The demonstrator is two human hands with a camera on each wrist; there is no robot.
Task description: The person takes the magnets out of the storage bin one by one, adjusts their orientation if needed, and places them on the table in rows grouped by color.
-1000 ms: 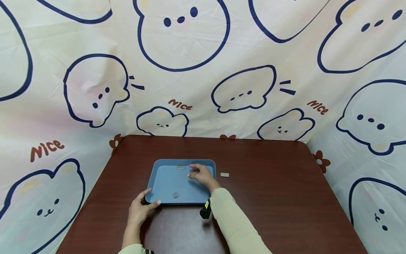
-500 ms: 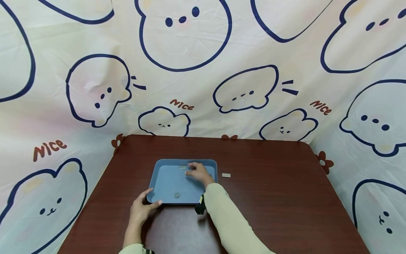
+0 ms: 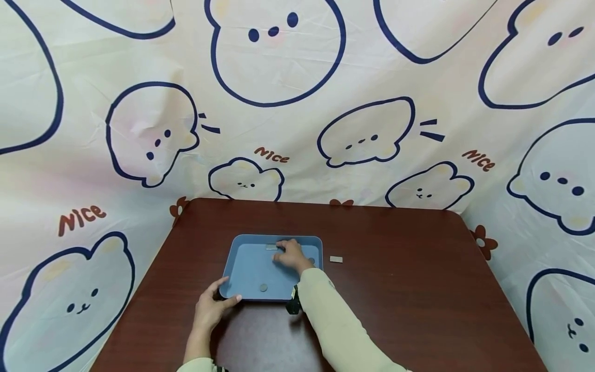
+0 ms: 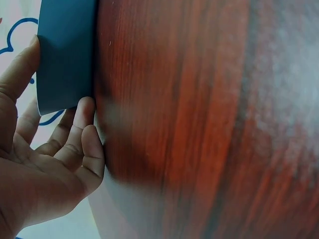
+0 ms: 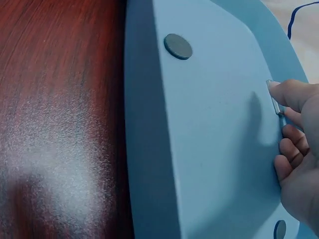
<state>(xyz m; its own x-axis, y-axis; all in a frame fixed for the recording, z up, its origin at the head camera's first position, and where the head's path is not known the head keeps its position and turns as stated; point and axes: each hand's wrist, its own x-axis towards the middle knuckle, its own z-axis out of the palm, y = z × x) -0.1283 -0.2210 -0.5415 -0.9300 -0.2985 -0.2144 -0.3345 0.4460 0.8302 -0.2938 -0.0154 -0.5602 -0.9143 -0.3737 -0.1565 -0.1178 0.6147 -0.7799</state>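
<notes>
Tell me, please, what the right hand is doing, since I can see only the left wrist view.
Observer: The right hand has its fingertips at a small rectangular piece by the far wall of the tray.
Operator: Thank you; could you say whether anything else lies in there?
Observer: Yes, one round disc lies near the near wall and another disc toward the right side.
Operator: And is there anything beside it, please?
Observer: A second rectangular piece lies on the table, just right of it.
</notes>
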